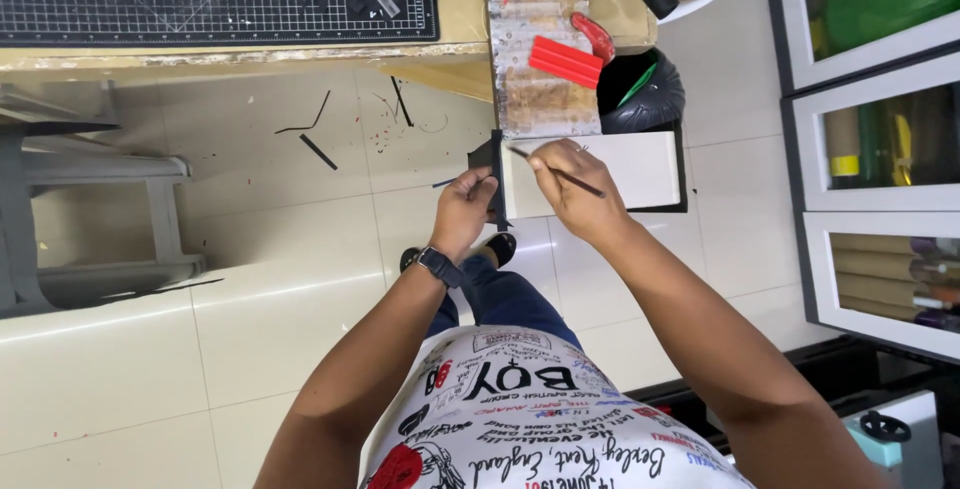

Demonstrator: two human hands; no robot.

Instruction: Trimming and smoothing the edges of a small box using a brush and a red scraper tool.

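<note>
Head cam, looking straight down: the board (640, 169) is a flat white rectangle with dark edging (black along the left and bottom sides), held out in front of the person above the tiled floor (250, 249), just below the workbench (455, 19). The left hand (465, 211) pinches its dark left edge, fingers closed on it, watch on the wrist. The right hand (572, 184) rests on the white face with fingers closed around a thin dark brush (558, 171), tip pointing toward the board's upper left corner. A red tool (572, 54) lies on the bench by a black bin (640, 94).
</note>
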